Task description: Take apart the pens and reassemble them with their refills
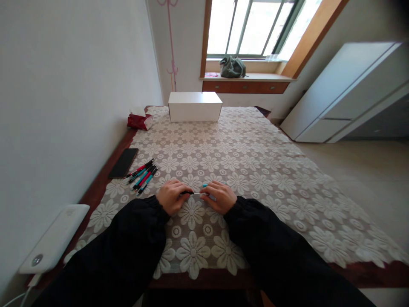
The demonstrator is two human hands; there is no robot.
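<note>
My left hand [173, 196] is closed in a pinch on a small black pen part [188, 192] just above the lace tablecloth. From its tip a thin pale rod, like a pen refill [197, 193], runs across to my right hand [220, 197], whose fingers are closed round the other end. Whether the two pieces are joined is too small to tell. Behind the right fingers a bit of a teal pen part [205, 185] shows; most of it is hidden. Left of my left hand lies a loose pile of pens [143, 175] in black, teal and red.
A black phone [123, 163] lies near the table's left edge. Farther back are a red tissue pack [139, 121] and a white box [195, 107]. At the near left stands a white device [55, 238] with a cable. The tablecloth [255, 162] covers the table.
</note>
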